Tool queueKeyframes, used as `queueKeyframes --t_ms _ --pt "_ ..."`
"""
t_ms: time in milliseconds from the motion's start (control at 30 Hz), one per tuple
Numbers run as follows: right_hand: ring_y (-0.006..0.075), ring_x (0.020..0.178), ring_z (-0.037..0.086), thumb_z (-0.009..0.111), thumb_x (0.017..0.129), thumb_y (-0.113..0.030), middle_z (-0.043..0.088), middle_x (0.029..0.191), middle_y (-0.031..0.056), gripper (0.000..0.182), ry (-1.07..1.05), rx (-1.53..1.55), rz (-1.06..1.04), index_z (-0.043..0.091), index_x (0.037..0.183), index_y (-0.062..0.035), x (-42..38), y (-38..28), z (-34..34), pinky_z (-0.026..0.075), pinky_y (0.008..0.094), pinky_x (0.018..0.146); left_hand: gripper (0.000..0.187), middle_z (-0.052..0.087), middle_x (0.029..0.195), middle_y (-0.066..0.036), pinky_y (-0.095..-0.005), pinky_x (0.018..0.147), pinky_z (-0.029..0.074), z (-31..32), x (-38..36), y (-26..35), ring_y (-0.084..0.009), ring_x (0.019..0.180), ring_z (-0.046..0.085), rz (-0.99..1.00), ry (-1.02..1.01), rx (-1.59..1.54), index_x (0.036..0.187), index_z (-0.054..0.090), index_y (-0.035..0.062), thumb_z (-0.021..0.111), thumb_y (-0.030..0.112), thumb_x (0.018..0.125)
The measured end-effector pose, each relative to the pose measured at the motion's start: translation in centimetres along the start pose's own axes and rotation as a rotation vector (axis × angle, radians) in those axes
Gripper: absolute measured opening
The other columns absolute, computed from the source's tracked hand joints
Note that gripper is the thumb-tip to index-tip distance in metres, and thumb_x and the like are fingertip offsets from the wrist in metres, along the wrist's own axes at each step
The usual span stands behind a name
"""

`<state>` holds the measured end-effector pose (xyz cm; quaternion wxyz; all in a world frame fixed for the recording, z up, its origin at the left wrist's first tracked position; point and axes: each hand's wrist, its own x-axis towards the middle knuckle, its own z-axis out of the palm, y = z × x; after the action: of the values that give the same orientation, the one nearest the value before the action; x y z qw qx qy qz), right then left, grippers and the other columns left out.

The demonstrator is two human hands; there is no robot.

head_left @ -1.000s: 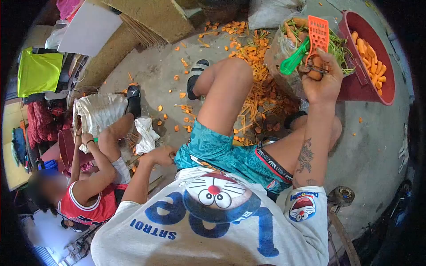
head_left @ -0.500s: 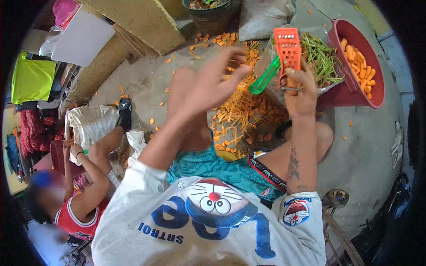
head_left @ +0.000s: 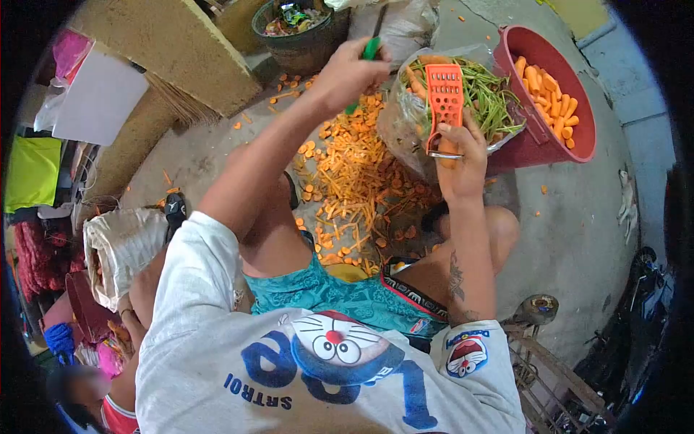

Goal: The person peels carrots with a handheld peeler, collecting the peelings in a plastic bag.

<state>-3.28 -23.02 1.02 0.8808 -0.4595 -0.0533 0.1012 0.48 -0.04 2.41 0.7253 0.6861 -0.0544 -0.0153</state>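
My left hand (head_left: 354, 76) is closed around a green-handled tool (head_left: 371, 49); a thin dark part points up from it, and green also shows below my fingers. My right hand (head_left: 464, 155) grips an orange grater-peeler (head_left: 444, 90), its holed plate upright and its metal blade low by my palm, together with a carrot (head_left: 449, 148) pressed against it. Behind the grater lies a clear plastic bag (head_left: 405, 119) holding green stems (head_left: 491, 98) and carrots. Carrot slices and peelings (head_left: 354, 166) are heaped on the floor between my legs.
A red tub (head_left: 589, 137) of peeled carrots (head_left: 553, 101) stands at the right. A dark basket (head_left: 300, 47) of waste is at the top, beside a whitish sack (head_left: 397, 32). Another person (head_left: 119, 405) sits at the lower left near a cream sack (head_left: 123, 242). A metal frame (head_left: 557, 369) stands lower right.
My left hand, loose and empty before, is now closed on the green-handled tool, which was beside the grater. The view has shifted, showing more of the basket and bag.
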Motion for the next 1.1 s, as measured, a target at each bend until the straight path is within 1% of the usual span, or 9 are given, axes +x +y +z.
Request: queueKeyframes --t_ms 233,300,367,633,700,767,1033,1067,1100 --pt "0.0156 0.088 0.064 0.059 0.089 -0.007 0.067 0.103 0.0082 0.020 -0.009 -0.065 0.194 0.064 0.108 0.0001 0.9 0.9 -1.6 0.053 0.0318 0.076 0.041 0.046 0.066 0.005 -0.0290 0.049 0.033 0.1 1.3 -1.2 -0.0077 0.053 0.038 -0.134 -0.066 -0.142 0.093 0.064 0.0061 0.059 0.045 0.102" --pt "0.0127 0.086 0.065 0.064 0.086 -0.006 0.069 0.101 0.0050 0.027 -0.023 -0.066 0.209 0.066 0.112 0.0009 0.6 1.6 -1.3 0.052 0.0275 0.079 0.039 0.057 0.074 0.003 -0.0287 0.054 0.041 0.3 0.6 -2.2 -0.0086 0.060 0.049 -0.141 -0.047 -0.105 0.096 0.067 0.0048 0.065 0.043 0.100" --pt "0.0130 0.087 0.065 0.064 0.088 -0.007 0.069 0.101 0.0051 0.027 -0.067 -0.042 0.257 0.066 0.113 0.0004 0.5 2.1 -1.3 0.053 0.0281 0.079 0.037 0.066 0.085 0.002 -0.0291 0.065 0.049 1.1 0.3 -2.1 -0.0097 0.072 0.059 0.322 -0.113 0.342 0.100 0.069 0.0027 0.075 0.038 0.094" --pt "0.0161 0.084 0.064 0.058 0.097 -0.022 0.068 0.102 0.0032 0.030 -0.036 -0.011 0.113 0.062 0.123 -0.0057 -0.5 4.2 -1.7 0.052 0.0312 0.074 0.026 0.062 0.075 0.005 -0.0246 0.057 0.042 -1.2 0.8 -1.5 -0.0037 0.065 0.051 0.191 -0.138 0.217 0.092 0.070 0.0073 0.081 0.030 0.089" --pt "0.0188 0.087 0.060 0.048 0.103 -0.028 0.065 0.103 0.0054 0.033 -0.188 0.253 0.420 0.059 0.125 -0.0049 1.2 3.5 -3.1 0.048 0.0371 0.074 0.022 0.059 0.073 0.008 -0.0226 0.052 0.034 -1.3 0.8 -1.2 -0.0013 0.059 0.044 0.167 -0.086 0.186 0.092 0.070 0.0100 0.080 0.030 0.090" --pt "0.0182 0.083 0.056 0.044 0.104 -0.025 0.064 0.103 0.0052 0.032 0.161 0.276 0.404 0.058 0.126 -0.0067 1.5 3.6 -3.5 0.045 0.0364 0.072 0.020 0.059 0.073 0.008 -0.0218 0.052 0.034 -1.1 0.7 -1.5 -0.0014 0.059 0.045 0.098 -0.013 0.106 0.091 0.069 0.0101 0.079 0.028 0.091" --pt "0.0193 0.090 0.059 0.039 0.105 -0.025 0.065 0.108 0.0061 0.032 0.236 0.087 0.243 0.059 0.120 -0.0066 -0.4 3.1 1.3 0.045 0.0367 0.075 0.020 0.065 0.079 0.006 -0.0222 0.058 0.041 1.4 0.2 -3.3 -0.0030 0.067 0.055 0.094 -0.072 0.066 0.094 0.068 0.0087 0.077 0.027 0.092" --pt "0.0238 0.117 0.063 0.036 0.108 -0.023 0.062 0.130 0.0116 0.040 0.142 0.170 0.269 0.055 0.133 0.0010 0.0 3.5 -1.0 0.050 0.0395 0.103 0.022 0.067 0.080 0.005 -0.0226 0.060 0.044 1.4 0.3 -3.4 -0.0035 0.069 0.058 0.075 -0.092 0.035 0.094 0.068 0.0089 0.078 0.029 0.091" --pt "0.0238 0.117 0.063 0.036 0.108 -0.023 0.062 0.130 0.0116 0.040 0.144 0.168 0.271 0.055 0.133 0.0010 0.6 4.0 -2.9 0.050 0.0395 0.103 0.022 0.067 0.080 0.005 -0.0226 0.060 0.044 1.8 0.1 -3.4 -0.0035 0.069 0.058 0.072 -0.092 0.033 0.094 0.068 0.0089 0.078 0.029 0.091"
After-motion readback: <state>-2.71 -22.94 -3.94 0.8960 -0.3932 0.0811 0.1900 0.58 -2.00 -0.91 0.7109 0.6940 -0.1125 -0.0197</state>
